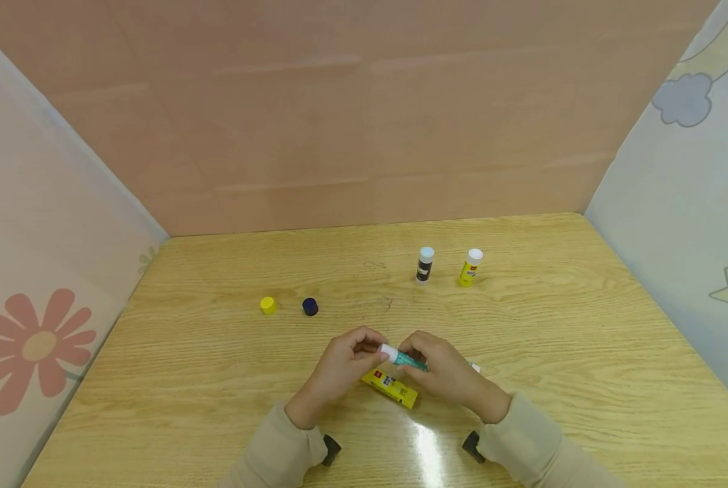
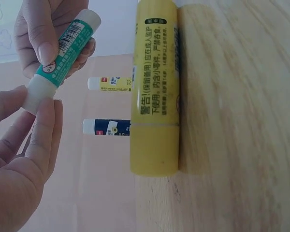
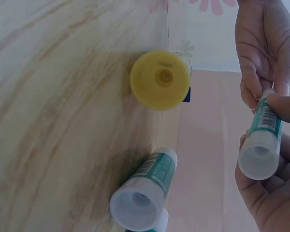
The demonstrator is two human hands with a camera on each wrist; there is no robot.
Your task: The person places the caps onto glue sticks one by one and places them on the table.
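Note:
Above the table, both hands hold a green glue stick (image 1: pixel 410 360) with white ends, tilted. My left hand (image 1: pixel 346 359) pinches its white end between thumb and fingers; in the left wrist view that white end (image 2: pixel 39 93) is between the fingertips. My right hand (image 1: pixel 440 369) grips the green barrel, its thumb along the label. Under the hands a yellow glue stick (image 1: pixel 391 390) lies on the table. A second green glue stick (image 3: pixel 147 186) lies beside the right hand, mostly hidden by it in the head view, with another white end (image 3: pixel 162 222) partly behind it.
At the back right, a dark blue glue stick (image 1: pixel 424 266) and a yellow one (image 1: pixel 470 268) stand upright, white ends up. A yellow cap (image 1: pixel 268 306) and a dark blue cap (image 1: pixel 310 307) sit to the left on the wooden table (image 1: pixel 205 379). Papered walls enclose the table.

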